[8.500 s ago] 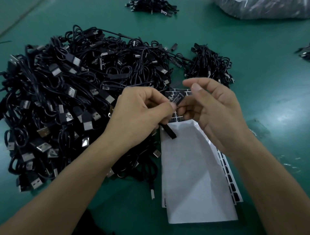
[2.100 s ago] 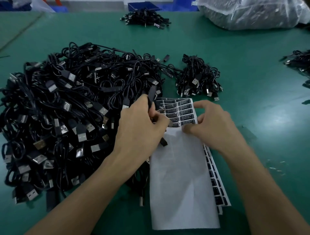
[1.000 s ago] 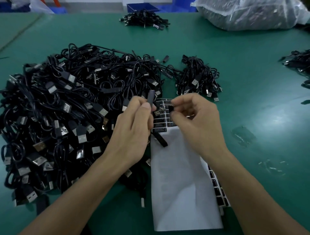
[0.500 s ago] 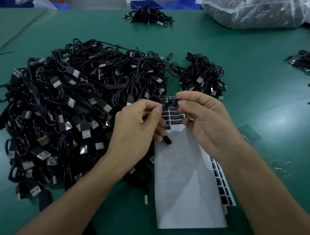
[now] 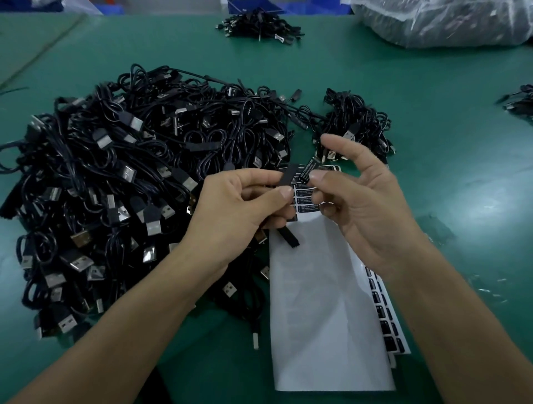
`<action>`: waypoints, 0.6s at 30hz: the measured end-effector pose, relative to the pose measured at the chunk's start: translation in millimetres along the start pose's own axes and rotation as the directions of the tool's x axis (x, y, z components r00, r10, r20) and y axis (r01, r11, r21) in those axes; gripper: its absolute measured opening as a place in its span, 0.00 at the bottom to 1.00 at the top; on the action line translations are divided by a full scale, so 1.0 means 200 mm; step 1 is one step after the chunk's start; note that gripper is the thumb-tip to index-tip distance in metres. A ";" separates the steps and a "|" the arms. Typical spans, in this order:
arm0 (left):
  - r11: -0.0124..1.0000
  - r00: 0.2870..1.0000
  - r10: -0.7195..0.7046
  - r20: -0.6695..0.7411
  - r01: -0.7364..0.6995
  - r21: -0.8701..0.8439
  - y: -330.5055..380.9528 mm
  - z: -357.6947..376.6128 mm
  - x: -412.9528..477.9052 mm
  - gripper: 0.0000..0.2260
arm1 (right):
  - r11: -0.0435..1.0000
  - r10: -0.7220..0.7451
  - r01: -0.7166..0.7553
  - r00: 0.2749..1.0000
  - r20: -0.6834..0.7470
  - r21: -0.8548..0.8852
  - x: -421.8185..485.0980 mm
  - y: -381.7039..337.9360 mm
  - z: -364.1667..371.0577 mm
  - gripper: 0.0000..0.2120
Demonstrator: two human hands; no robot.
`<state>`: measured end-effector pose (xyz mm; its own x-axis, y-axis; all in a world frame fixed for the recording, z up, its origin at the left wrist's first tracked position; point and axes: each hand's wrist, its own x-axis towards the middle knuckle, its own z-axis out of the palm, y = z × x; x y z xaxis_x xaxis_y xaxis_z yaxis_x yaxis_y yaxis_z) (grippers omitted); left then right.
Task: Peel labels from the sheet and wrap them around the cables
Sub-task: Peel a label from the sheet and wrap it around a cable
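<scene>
Dim, sharp (glare at right)

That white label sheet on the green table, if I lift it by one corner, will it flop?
Probably flops: the label sheet looks paper-thin and shows creases. Likely very light, so a nudge could slide it across the smooth table.

A green mat (image 5: 432, 115) covered the table. At the far right lay a bulging clear plastic bag (image 5: 450, 26), and a blue crate (image 5: 245, 4) stood beyond the far edge. Small clear scraps (image 5: 490, 289) lay near, on the right.
</scene>
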<state>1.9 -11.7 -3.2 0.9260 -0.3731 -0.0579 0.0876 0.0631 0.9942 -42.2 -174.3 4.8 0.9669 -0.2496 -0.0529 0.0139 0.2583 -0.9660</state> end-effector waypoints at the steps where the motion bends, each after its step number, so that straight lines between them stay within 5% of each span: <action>1: 1.000 1.000 -0.006 -0.008 0.006 0.003 0.00 0.00 0.00 0.05 | 1.000 0.006 -0.006 1.000 -0.003 -0.006 0.00 0.00 0.00 0.17; 5: 1.000 1.000 -0.024 -0.007 0.024 0.009 0.00 0.00 0.00 0.01 | 0.999 0.025 -0.025 1.000 -0.001 -0.023 0.00 0.00 0.02 0.09; 18: 0.997 0.995 -0.062 0.080 0.057 0.056 0.02 -0.03 -0.01 0.03 | 0.996 -0.023 0.026 0.999 0.047 -0.080 0.00 0.00 0.00 0.13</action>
<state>1.9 -4.8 -0.4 0.8864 -0.4493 -0.1116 0.1198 -0.0104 0.9927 -42.1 -173.4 5.1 0.9772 -0.2115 -0.0192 0.0187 0.1757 -0.9843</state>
